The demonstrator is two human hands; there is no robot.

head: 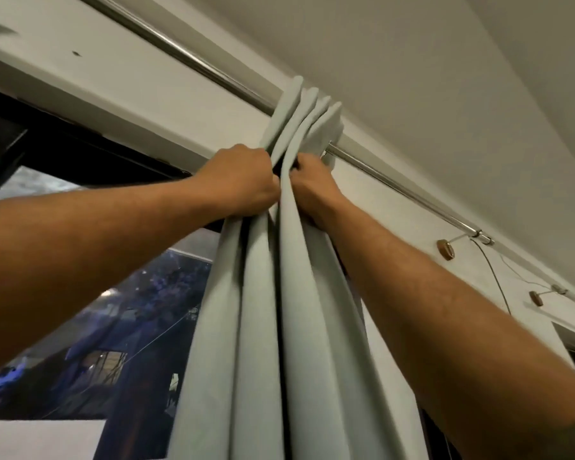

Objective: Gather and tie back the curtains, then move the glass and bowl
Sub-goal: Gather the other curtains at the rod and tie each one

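Observation:
A pale grey-green curtain point(263, 310) hangs bunched in tight folds from a metal rod point(395, 184) near the ceiling. My left hand point(243, 180) grips the folds from the left side, just under the rod. My right hand point(312, 190) grips the same bundle from the right, its fingers tucked into the pleats. Both arms reach up toward the top of the curtain. No glass or bowl is in view.
A dark window point(113, 310) shows a night scene left of the curtain. Two round wooden wall brackets point(445, 249) hold the rod at right, with a thin wire point(492, 277) hanging near them. White wall and ceiling lie above.

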